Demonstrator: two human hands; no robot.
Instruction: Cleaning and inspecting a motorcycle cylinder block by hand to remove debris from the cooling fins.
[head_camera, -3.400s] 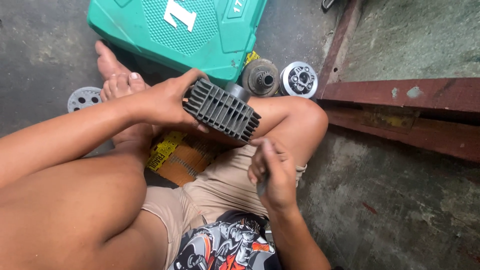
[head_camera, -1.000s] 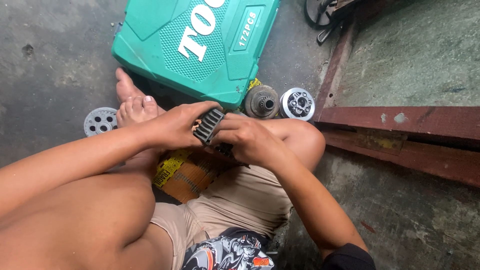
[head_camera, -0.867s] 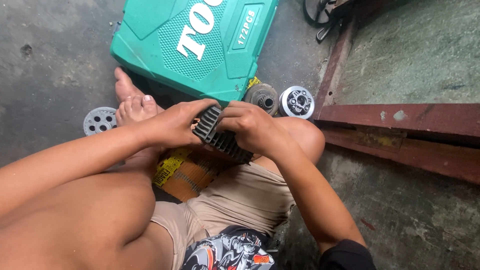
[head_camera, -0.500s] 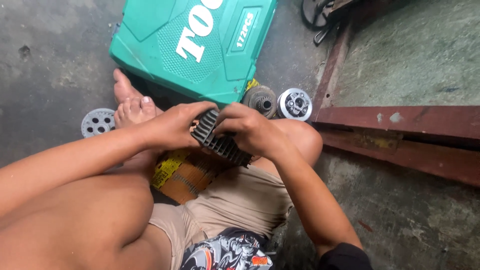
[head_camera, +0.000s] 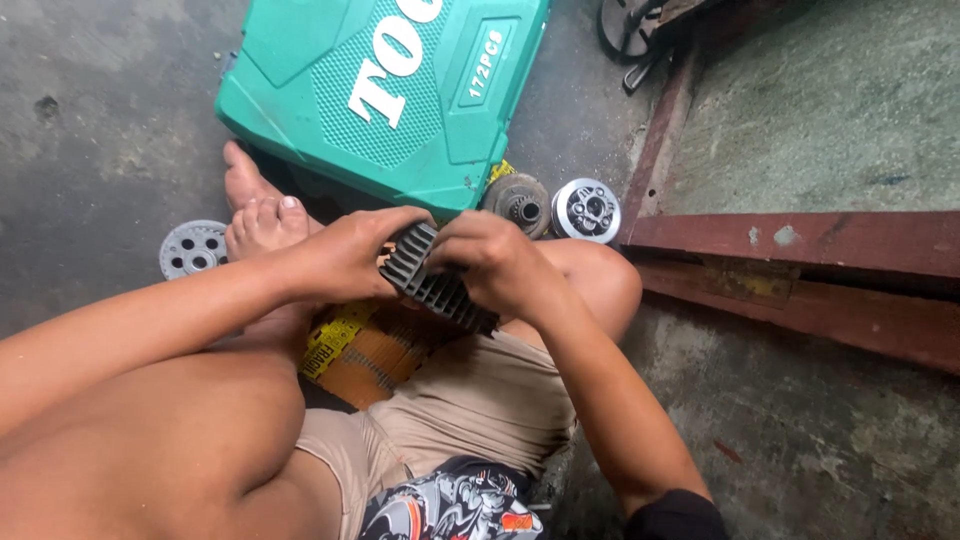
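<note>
Both hands hold a dark finned metal engine part (head_camera: 432, 281) above my lap. My left hand (head_camera: 350, 255) grips its left end with fingers curled over the top. My right hand (head_camera: 492, 262) covers its right half, fingers wrapped over the fins, hiding much of the part. I sit on a concrete floor with knees bent; a piece of brown cardboard (head_camera: 372, 350) with yellow tape lies under my legs.
A closed green plastic tool case (head_camera: 390, 90) lies on the floor ahead. Two round metal clutch parts (head_camera: 518, 202) (head_camera: 587, 208) sit beside it, a perforated metal disc (head_camera: 192, 248) by my foot. A rusty red steel beam (head_camera: 800, 250) runs at right.
My right hand came up from my lap and closed over the finned part, which the left hand had held alone. In the last second both hands shifted only slightly.
</note>
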